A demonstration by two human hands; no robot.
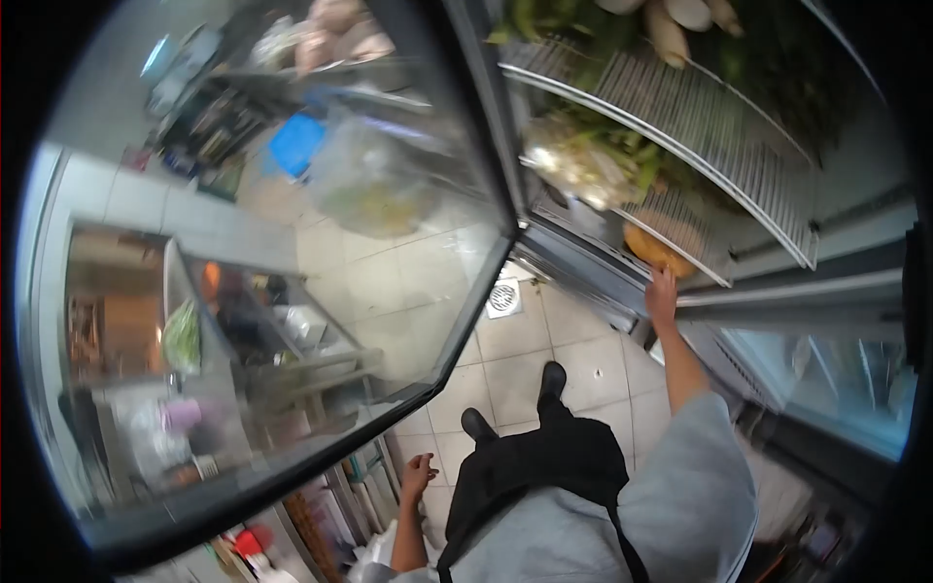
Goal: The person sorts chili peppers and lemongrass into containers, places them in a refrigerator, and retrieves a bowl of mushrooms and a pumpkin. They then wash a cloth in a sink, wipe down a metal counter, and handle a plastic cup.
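Observation:
An orange-yellow rounded item (656, 245) lies low in the fridge, partly under a wire shelf. My right hand (662, 291) reaches up to its lower edge, and the fingertips touch it; whether they grip it cannot be made out. My left hand (418, 476) hangs at the lower left, away from the fridge, its fingers loosely curled and apart with nothing in them. Above the orange item, a wire shelf (719, 175) and bagged pale vegetables (573, 160) show. Long white roots (666, 34) lie on the top shelf among leafy greens.
The open glass door (476, 340) spans the left side, its dark frame edge near my left arm. A floor drain (501, 296) is set in the tiles ahead of my boots (552, 379). A second glass-fronted cabinet (826, 379) stands at the right.

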